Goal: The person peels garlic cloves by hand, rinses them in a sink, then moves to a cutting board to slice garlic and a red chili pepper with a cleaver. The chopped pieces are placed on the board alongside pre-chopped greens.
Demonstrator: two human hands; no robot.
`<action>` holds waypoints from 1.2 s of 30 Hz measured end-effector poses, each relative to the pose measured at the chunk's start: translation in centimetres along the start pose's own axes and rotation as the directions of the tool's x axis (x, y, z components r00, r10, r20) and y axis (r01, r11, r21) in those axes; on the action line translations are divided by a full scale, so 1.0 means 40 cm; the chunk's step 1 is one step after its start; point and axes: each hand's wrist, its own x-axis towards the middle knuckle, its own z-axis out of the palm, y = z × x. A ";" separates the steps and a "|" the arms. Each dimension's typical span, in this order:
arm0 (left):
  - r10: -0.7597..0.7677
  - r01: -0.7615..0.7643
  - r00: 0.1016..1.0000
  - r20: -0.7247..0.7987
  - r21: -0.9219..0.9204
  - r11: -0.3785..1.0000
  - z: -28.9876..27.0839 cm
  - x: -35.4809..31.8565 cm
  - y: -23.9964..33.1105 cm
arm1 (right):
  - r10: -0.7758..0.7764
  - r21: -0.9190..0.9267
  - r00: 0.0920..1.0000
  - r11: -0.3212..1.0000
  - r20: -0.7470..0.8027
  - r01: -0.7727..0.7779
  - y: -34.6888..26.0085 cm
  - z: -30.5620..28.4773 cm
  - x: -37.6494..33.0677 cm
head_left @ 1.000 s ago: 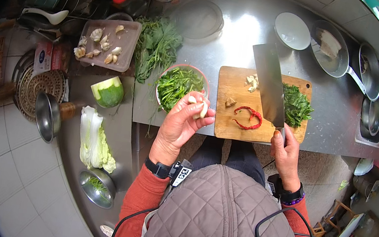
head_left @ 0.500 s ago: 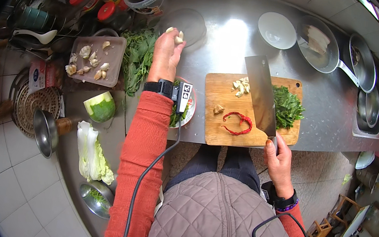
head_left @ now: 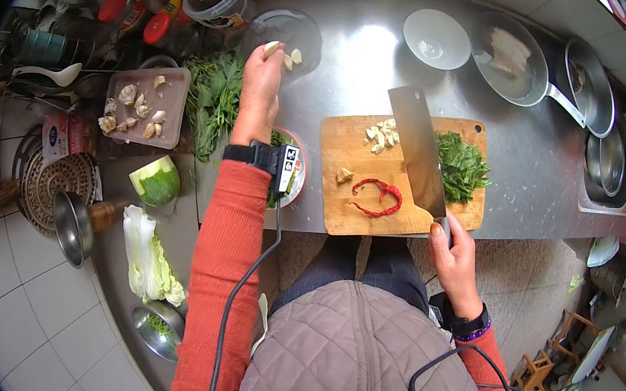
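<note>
My left hand reaches to the far left of the steel counter, fingers closed round a peeled garlic clove. Beside the fingertips are more peeled cloves, over a clear round lid; whether they touch it I cannot tell. In my right hand is the handle of a cleaver, its broad blade lying across a wooden cutting board. On the board are cut garlic pieces, a ginger piece, dried red chillies and chopped leafy greens.
Left stand a tray with garlic, a leafy bunch, a cut green melon and a cabbage piece. A plate sits under my left forearm. At the back are a white bowl and a pan.
Cloves that were against my left fingers now show apart from them, over the lid. The whole view has shifted a little. My right hand keeps hold of the cleaver.
</note>
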 end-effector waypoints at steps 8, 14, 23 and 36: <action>-0.330 0.505 0.789 0.518 -0.240 0.829 0.024 -0.345 -0.057 | 0.031 0.058 0.993 0.998 0.112 -0.038 0.001 -0.023 0.028; -0.337 0.387 0.886 0.317 -0.108 0.916 0.070 -0.412 -0.154 | -0.035 -0.047 0.991 0.998 0.129 0.042 0.014 -0.030 0.045; 0.196 -0.305 0.950 0.244 0.589 0.749 0.097 -0.372 -0.181 | -0.179 -0.437 0.963 0.864 0.202 0.252 -0.016 -0.045 0.061; 0.245 -0.358 0.934 0.262 0.702 0.615 0.102 -0.362 -0.213 | -0.041 -0.452 0.963 0.877 0.267 0.162 -0.005 -0.052 0.110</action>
